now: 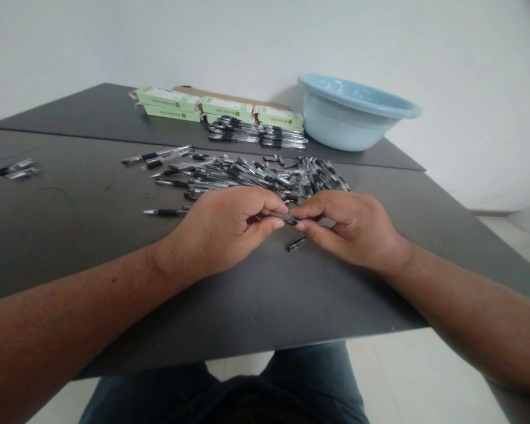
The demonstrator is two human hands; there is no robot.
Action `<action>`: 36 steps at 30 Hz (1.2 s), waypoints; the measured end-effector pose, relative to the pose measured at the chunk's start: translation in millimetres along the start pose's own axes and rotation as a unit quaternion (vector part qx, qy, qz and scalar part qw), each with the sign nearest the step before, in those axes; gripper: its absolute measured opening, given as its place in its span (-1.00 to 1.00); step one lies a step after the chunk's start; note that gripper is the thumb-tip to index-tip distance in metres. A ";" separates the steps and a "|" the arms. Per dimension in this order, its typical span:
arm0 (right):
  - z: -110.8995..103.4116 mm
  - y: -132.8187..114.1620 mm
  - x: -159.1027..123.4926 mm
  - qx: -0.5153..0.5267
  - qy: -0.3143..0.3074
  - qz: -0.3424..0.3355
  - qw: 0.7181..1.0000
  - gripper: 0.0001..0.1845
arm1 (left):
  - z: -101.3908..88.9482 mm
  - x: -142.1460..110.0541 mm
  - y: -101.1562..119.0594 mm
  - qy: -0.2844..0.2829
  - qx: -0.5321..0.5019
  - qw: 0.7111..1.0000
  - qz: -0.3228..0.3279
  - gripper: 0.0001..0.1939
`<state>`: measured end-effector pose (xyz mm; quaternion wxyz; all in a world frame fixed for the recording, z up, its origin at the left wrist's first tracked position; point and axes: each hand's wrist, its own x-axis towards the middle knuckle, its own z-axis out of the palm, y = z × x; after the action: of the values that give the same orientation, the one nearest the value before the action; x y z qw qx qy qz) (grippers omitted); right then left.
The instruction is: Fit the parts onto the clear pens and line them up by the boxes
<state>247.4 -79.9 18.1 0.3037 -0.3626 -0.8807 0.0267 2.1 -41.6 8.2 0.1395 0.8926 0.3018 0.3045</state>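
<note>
Both my hands meet over the near middle of the table, pinching one pen (pixel 289 219) between thumbs and fingertips. My left hand (pixel 236 227) is closed on one part of it and hides much of its length. My right hand (pixel 351 227) grips the other end. Just below the fingertips a black-and-clear pen cap (pixel 296 244) lies on the table. Right behind the hands spreads a loose heap of clear pens with black grips (pixel 247 174). One pen with a bare tip (pixel 163 212) pokes out to the left of my left hand.
Neat stacks of pens (pixel 284 137) lie before several light green boxes (pixel 172 111) at the back. A light blue basin (pixel 353 121) stands at the back right. A few caps or short pieces (pixel 18 169) lie far left on the dark table (pixel 247 312).
</note>
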 end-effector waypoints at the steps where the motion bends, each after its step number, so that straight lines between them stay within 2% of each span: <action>1: -0.2 -0.2 0.4 0.002 0.001 -0.001 1.000 -0.85 | 0.1 0.2 1.0 -0.002 0.003 1.000 0.001 -0.79; 11: 1.1 0.4 -1.9 -0.026 -0.011 -0.004 1.000 -0.75 | 1.1 -0.6 3.7 -0.004 -0.002 1.000 0.012 -0.81; 17: 0.9 3.0 -2.5 -0.029 -0.021 -0.041 0.999 -0.72 | 0.6 -1.0 3.3 -0.024 0.021 0.999 0.025 -0.82; 22: 0.5 1.7 -2.4 -0.022 -0.029 -0.017 0.999 -0.73 | -1.4 -0.3 6.6 -0.024 0.019 0.999 0.015 -0.81; 27: -1.4 -0.1 -0.7 0.022 -0.023 0.005 0.999 -0.77 | -2.5 -1.2 5.8 -0.017 -0.008 1.000 0.009 -0.78; 31: -4.1 3.9 -0.3 0.056 -0.041 0.021 0.997 -0.79 | -1.8 -2.2 2.2 -0.013 -0.026 1.000 0.011 -0.75; 36: -3.5 7.1 -1.5 0.073 -0.047 0.020 0.996 -0.76 | -1.0 -2.7 0.1 -0.021 -0.027 0.999 0.004 -0.74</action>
<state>254.6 -76.3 18.3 0.2866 -0.3555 -0.8823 0.1138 -0.1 -43.3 7.8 0.1684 0.8961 0.2866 0.2943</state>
